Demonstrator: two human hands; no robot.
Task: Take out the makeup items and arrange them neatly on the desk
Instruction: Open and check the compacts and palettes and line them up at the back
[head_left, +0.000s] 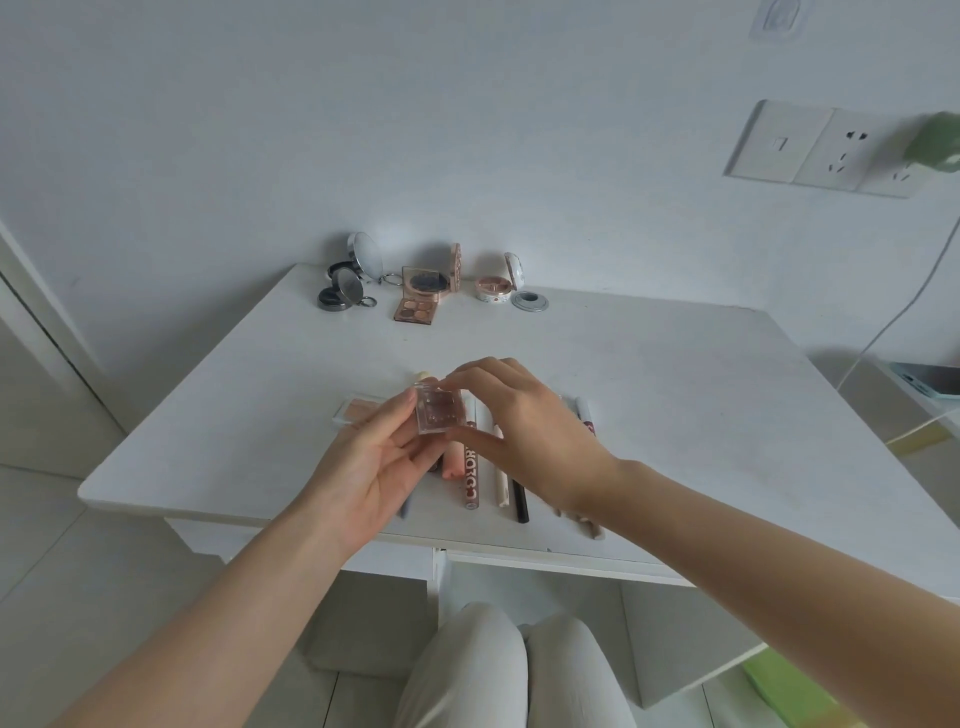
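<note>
1. Two hands grip one small clear case (440, 411): left hand (374, 462) cradles it, right hand (524, 436) pinches its edges.
2. It hovers above the pencils (501, 478) on the desk (675, 395).
3. Probably light, rigid, slippery plastic; best held by opposite edges.

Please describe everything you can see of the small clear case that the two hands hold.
The clear case is a small square box of what looks like transparent plastic, with brownish-pink powder inside. It is held up above the desk, tilted toward the camera, over a row of pens. The left hand pinches its left side; the right hand pinches its top and lower right edge. Whether the lid is open, I cannot tell.
</note>
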